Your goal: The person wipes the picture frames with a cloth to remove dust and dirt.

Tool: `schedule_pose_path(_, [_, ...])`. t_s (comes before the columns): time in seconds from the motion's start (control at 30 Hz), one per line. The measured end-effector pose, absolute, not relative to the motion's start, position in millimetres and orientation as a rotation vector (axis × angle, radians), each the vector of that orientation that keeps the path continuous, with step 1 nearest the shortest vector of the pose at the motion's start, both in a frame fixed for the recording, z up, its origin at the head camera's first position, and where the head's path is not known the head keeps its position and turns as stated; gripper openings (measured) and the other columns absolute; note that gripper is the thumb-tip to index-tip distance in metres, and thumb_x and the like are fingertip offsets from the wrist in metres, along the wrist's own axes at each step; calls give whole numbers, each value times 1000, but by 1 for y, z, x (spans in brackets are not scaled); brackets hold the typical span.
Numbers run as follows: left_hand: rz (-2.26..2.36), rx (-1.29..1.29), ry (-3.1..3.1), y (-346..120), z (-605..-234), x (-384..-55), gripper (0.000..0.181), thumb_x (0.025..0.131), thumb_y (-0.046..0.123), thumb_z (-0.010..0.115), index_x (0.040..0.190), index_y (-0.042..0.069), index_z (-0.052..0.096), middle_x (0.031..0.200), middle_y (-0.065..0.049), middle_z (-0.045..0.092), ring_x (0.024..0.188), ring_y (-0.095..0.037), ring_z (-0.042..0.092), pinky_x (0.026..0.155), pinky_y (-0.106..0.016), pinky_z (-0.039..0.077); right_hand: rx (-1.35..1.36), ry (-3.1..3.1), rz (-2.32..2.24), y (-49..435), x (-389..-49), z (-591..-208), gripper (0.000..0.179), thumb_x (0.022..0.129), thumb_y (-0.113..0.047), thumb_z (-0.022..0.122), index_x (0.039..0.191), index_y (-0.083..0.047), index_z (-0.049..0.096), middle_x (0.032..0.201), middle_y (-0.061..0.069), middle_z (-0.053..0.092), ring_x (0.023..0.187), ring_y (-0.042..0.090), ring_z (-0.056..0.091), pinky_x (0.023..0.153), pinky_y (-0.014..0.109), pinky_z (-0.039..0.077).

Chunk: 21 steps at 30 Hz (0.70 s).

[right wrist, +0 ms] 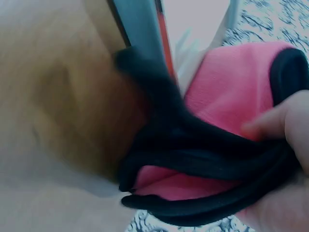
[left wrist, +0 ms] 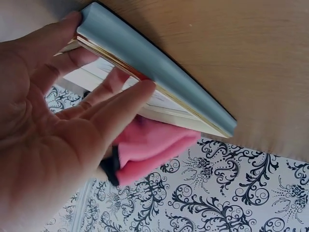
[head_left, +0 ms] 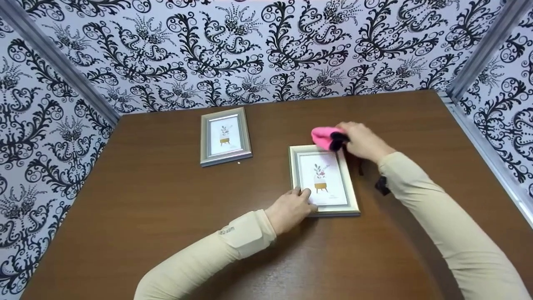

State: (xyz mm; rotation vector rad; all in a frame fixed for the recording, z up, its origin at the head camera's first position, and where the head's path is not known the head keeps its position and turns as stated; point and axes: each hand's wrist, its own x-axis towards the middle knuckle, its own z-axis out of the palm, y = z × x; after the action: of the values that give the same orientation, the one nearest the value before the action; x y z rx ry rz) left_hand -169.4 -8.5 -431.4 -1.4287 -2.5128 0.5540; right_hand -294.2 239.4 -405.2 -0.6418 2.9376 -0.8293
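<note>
A picture frame (head_left: 352, 196) with a pale gold border and a potted-plant print lies face up on the table. My left hand (head_left: 291, 209) holds its lower left corner, and in the left wrist view the fingers (left wrist: 128, 104) curl over the grey-blue side edge. My right hand (head_left: 364, 141) grips a bunched pink cloth (head_left: 322, 135) with black edging at the frame's top right corner. Seen from the right wrist, the cloth (right wrist: 231, 77) lies against the frame's side (right wrist: 140, 29), and its black trim hangs in loose folds below the thumb.
A second picture frame (head_left: 205, 137), silvery with a similar print, lies farther back to the left on the brown table (head_left: 166, 196). Patterned black-and-white walls (head_left: 266, 54) rise behind and at both sides, with metal rails (head_left: 479, 46) at the corners.
</note>
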Motion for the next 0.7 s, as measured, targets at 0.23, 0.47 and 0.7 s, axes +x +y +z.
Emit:
schedule_pose_path(0.23, [489, -1480, -2508, -14, -431, -173, 26, 87, 13, 67, 106, 30, 70, 101, -5, 58, 91, -22, 60, 73, -24, 53, -762, 2793, -611, 225, -307, -412, 39, 80, 9, 54, 119, 10, 54, 109, 28, 60, 108, 44, 55, 99, 53, 40])
schedule_pose_path(0.47, [450, -1504, -2479, -18, -433, -177, 23, 90, 15, 65, 104, 32, 71, 103, -5, 58, 94, -19, 59, 62, -21, 55, -777, 2659, -491, 199, -322, -402, 10, 86, 0, 58, 96, -1, 55, 89, 13, 59, 86, 31, 57, 84, 47, 47])
schedule_pose_path(0.7, [408, -1488, -2446, -19, -433, -176, 20, 89, 18, 66, 102, 32, 71, 101, -4, 58, 91, -16, 59, 55, -20, 53, -885, 2622, -460, 164, -325, -403, 24, 88, -3, 58, 112, -2, 58, 101, 17, 63, 97, 34, 59, 93, 48, 45])
